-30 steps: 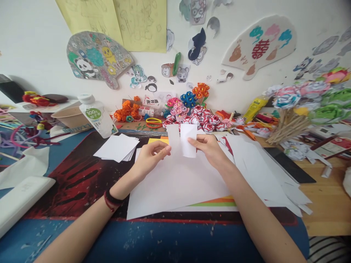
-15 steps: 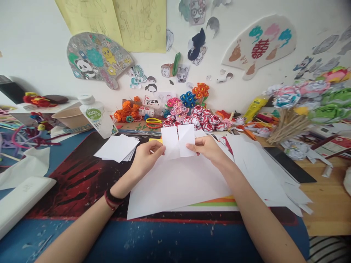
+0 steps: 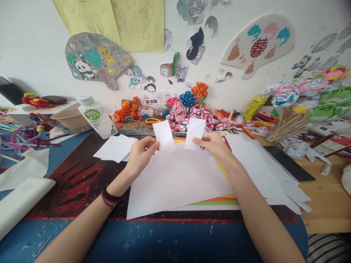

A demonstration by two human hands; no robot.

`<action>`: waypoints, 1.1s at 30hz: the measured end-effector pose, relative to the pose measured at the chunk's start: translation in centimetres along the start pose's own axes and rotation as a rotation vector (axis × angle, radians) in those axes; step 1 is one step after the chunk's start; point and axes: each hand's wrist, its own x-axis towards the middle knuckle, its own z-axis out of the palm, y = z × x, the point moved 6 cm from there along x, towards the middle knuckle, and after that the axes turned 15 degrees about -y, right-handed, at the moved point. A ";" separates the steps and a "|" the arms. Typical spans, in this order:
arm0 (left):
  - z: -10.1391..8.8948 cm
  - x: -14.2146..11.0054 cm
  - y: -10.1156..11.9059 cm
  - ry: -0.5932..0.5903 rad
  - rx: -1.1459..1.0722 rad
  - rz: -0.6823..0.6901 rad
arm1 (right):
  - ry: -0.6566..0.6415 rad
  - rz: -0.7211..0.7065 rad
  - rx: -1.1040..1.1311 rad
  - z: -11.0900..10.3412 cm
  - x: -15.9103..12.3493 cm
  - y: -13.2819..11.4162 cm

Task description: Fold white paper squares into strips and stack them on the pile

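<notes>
While the left hand point(image 3: 144, 153) pinches one white slip point(image 3: 165, 135) between thumb and fingers, the right hand point(image 3: 214, 144) pinches a second slip point(image 3: 195, 132) likewise, both held apart above a large white sheet point(image 3: 178, 179), towards the far edge of the table point(image 3: 170, 241). The step in hand looks like parting small paper pieces; placing either on the paper stack point(image 3: 112, 148), nearer the table's left edge, would call for a light, flat release.

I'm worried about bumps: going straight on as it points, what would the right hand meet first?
Probably the white paper piece in the left hand, though depth is unclear.
</notes>
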 end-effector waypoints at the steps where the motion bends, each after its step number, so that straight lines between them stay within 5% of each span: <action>1: -0.2 0.0 0.1 0.017 -0.035 0.007 | -0.002 -0.004 -0.002 0.0 0.0 0.0; 5: 0.4 0.0 0.9 -0.055 -0.129 0.055 | -0.150 -0.008 0.002 2.0 0.2 0.0; 10: 1.8 -0.1 0.9 -0.122 0.105 0.014 | -0.372 -0.070 0.061 5.2 0.2 -0.4; 17: 2.0 -0.5 1.5 -0.083 0.303 0.063 | -0.419 -0.093 0.068 5.6 -0.2 -0.9; 26: 2.5 -0.9 1.6 -0.094 0.275 0.079 | -0.491 -0.152 -0.006 6.6 -0.1 -1.2; 33: 2.4 -1.0 2.0 -0.082 0.356 0.138 | -0.439 -0.168 -0.057 6.1 0.1 -1.0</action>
